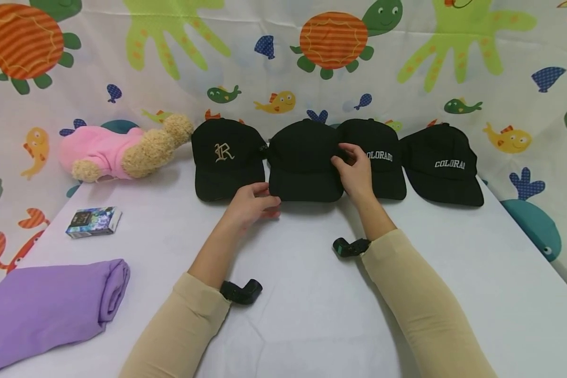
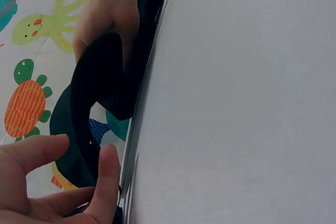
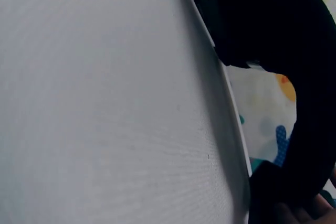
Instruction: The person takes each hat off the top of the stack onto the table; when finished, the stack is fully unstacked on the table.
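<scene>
Four black baseball caps stand in a row at the back of the table. My right hand holds the right side of the plain black cap, thumb and fingertips at its crown. By the left end of that cap's brim is my left hand, fingers loosely bent and thumb apart from them. In the left wrist view, the left fingers are spread in front of the cap's curved edge. Left of it stands a cap with a gold letter R. To the right, partly behind my right hand, is a COLORADO cap.
Another COLORADO cap ends the row at the right. A plush toy in pink clothing lies back left. In front of it are a small patterned box and a folded purple cloth. A sea-animal print curtain hangs behind.
</scene>
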Action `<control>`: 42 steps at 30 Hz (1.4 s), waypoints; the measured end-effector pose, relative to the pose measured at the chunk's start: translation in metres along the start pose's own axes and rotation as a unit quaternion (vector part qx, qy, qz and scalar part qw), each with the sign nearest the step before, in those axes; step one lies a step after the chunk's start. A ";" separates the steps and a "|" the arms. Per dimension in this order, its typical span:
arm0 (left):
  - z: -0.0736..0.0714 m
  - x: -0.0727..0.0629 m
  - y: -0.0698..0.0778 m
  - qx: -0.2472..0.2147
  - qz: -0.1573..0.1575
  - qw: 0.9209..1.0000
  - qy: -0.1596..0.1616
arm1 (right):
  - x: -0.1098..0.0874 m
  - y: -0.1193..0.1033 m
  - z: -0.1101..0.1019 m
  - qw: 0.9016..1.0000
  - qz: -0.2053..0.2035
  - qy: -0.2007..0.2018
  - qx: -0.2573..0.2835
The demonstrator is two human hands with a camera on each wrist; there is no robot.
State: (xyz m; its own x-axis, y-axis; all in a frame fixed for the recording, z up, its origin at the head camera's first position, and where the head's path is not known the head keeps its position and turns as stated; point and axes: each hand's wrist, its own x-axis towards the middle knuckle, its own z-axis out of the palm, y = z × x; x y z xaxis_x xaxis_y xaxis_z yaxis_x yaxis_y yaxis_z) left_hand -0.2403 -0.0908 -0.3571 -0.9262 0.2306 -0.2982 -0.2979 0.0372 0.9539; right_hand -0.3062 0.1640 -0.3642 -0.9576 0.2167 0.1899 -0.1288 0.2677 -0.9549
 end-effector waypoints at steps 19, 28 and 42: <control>0.003 0.001 0.000 -0.015 -0.013 1.000 -0.019 | 0.006 -0.001 0.009 0.996 0.035 -0.021 -0.077; 0.004 0.000 -0.003 -0.019 -0.013 1.000 -0.008 | 0.008 -0.006 0.017 0.994 0.025 -0.005 -0.110; 0.011 -0.001 -0.007 -0.018 -0.001 1.000 0.025 | -0.006 -0.016 0.029 0.987 -0.045 -0.060 -0.141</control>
State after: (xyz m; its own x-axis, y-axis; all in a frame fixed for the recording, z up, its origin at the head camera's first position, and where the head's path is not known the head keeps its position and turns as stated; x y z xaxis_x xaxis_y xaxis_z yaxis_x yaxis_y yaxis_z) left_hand -0.2346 -0.0810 -0.3633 -0.9355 0.1812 -0.3033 -0.3080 0.0019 0.9514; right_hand -0.3054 0.1311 -0.3564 -0.9715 0.0711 0.2261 -0.1540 0.5356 -0.8303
